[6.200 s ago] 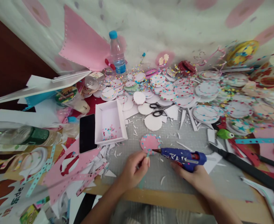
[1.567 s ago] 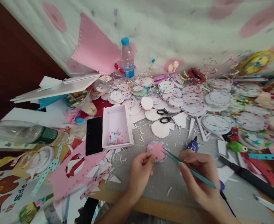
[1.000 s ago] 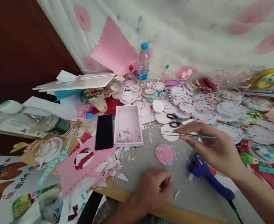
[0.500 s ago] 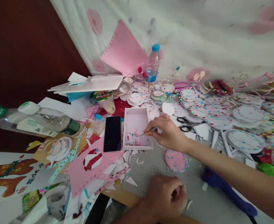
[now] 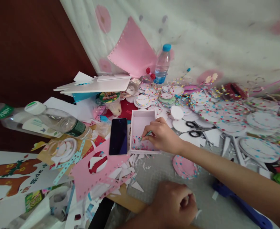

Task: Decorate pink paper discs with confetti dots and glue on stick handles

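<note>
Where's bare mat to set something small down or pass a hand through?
Gray mat: a patch between paper scraps and pink disc; another bordered by the disc, left hand and blue tool, with the right forearm across its far side. Crowded: behind the white box, disc stacks; left of the phone, bottles and cut paper.

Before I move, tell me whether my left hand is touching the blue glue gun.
Apart. The head view shows grey mat between the left hand and the blue glue gun to its right.
</note>
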A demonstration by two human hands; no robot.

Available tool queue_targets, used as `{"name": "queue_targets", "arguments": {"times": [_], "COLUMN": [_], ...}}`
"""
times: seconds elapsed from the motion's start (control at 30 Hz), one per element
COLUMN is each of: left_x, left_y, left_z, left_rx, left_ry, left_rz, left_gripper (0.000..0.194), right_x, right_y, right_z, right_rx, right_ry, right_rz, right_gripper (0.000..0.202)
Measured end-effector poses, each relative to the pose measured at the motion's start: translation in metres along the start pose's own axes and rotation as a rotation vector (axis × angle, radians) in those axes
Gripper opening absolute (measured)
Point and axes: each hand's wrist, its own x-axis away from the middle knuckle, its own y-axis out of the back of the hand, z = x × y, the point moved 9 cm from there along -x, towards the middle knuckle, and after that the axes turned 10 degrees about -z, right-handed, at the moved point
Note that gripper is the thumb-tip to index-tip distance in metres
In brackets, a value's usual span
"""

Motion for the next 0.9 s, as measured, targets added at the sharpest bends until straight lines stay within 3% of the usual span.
{"name": "queue_targets", "arguments": {"times": [0.33, 0.43, 0.53, 0.7, 0.8, 0.9], "left_x": [0.003, 0.003, 0.0, -0.016, -0.025, -0.029], "left_y": [-0.001, 0.006, 0.03, 0.072, 0.076, 0.063], "left_z": [0.002, 0.003, 0.005, -0.011, -0.029, -0.044], "left_rx": [0.027, 0.136, 0.252, 0.3, 0.315, 0.312], "left_ry": [-0.003, 0.086, 0.229, 0.233, 0.157, 0.113], "left_rz": [-0.012, -0.016, -0.096, -0.193, -0.166, -0.107], "left_gripper": [0.019, 0.016, 0.019, 0.025, 0.025, 0.023], "right_x": [0.02, 0.035, 0.064, 0.132, 0.169, 0.196], "right_y": [0.066, 0.082, 0.105, 0.137, 0.141, 0.137], "right_z": [-0.012, -0.014, -0.015, -0.003, 0.003, 0.003], "right_rx": [-0.157, -0.252, -0.305, -0.305, -0.306, -0.304], "right_ry": [-0.169, -0.255, -0.363, -0.439, -0.467, -0.531], "right_rz": [-0.335, -0.383, -0.464, -0.6, -0.654, -0.68], "right_gripper": [0.008, 0.012, 0.016, 0.008, 0.001, 0.001]}}
